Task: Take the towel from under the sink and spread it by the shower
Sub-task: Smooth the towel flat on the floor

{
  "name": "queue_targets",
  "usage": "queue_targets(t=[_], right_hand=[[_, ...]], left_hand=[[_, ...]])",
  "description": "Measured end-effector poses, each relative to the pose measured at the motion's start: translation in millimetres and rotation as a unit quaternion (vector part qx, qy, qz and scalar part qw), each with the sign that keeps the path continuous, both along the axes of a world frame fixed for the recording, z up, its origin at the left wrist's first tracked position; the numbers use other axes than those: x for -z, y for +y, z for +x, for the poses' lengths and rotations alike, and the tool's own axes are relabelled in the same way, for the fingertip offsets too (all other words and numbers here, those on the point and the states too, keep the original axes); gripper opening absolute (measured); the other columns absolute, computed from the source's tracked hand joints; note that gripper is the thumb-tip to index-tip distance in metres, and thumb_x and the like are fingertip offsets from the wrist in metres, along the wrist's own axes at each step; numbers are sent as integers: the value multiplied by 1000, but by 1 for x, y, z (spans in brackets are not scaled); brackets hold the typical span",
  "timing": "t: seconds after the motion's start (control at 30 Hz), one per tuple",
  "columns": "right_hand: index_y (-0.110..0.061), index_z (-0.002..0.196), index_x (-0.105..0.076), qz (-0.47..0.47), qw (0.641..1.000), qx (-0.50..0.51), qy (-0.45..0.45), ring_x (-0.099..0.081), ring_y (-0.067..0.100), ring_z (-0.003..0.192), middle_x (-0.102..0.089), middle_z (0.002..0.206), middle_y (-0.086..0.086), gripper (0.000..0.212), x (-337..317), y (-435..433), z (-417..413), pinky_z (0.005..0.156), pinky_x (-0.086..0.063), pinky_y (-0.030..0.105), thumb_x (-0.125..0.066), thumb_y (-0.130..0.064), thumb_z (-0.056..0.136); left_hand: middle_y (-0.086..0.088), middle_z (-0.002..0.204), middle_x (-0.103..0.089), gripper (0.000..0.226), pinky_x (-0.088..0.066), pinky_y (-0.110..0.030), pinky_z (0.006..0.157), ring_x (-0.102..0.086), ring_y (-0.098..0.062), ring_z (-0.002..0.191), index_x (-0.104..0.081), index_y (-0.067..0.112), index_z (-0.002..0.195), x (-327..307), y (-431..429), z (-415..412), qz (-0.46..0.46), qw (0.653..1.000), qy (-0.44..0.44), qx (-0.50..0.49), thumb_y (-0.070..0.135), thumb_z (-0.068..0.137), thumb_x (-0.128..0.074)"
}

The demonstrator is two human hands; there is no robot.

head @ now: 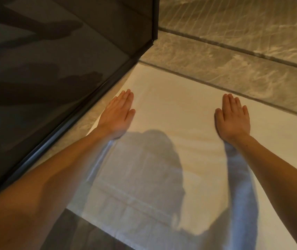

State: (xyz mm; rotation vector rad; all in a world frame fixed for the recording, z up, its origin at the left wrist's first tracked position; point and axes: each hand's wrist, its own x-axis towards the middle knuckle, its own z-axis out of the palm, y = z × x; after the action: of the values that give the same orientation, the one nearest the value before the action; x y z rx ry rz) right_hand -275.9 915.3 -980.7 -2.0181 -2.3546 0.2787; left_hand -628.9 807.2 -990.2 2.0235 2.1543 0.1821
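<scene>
A white towel [173, 112] lies flat on the floor, its far edge against the raised marble threshold of the shower. My left hand [118, 114] rests palm down on the towel's left part, fingers straight and together. My right hand [234, 118] presses flat on the towel's right part, fingers extended. Neither hand grips anything. The shadow of my head and arms falls across the towel's near half.
A dark-framed glass shower panel [57, 83] runs diagonally along the towel's left side, ending at a vertical post [155, 18]. Beige marble floor [234, 44] with a long slot drain [234, 48] lies beyond the towel.
</scene>
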Motion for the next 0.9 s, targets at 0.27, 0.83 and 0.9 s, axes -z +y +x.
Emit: queue_targets(t=[0.27, 0.83, 0.9], right_hand=[[-15, 157, -10, 32, 987, -123, 95, -2, 20, 151, -8, 165, 2, 58, -11, -83, -208, 122, 1, 41, -19, -36, 104], [-15, 156, 3, 5, 999, 33, 28, 7, 18, 151, 4, 165, 1, 60, 12, -143, -63, 123, 2, 41, -11, -36, 102], [-15, 157, 1, 5, 999, 36, 23, 5, 18, 151, 3, 165, 2, 60, 13, -142, -62, 123, 2, 41, -11, -36, 102]], left_hand=[[-6, 165, -2, 59, 1, -32, 122, 2, -15, 151, -6, 10, 156, 4, 3, -2, -2, 1000, 24, 4, 35, 104, -19], [-8, 165, -4, 60, 4, -35, 121, -2, -21, 152, -6, 9, 156, -9, -17, 49, 24, 999, 23, 29, 31, 103, -22], [-9, 163, -14, 61, -2, -37, 122, -11, -23, 151, -16, 8, 155, -6, -45, 98, 44, 991, 10, 128, 31, 100, -23]])
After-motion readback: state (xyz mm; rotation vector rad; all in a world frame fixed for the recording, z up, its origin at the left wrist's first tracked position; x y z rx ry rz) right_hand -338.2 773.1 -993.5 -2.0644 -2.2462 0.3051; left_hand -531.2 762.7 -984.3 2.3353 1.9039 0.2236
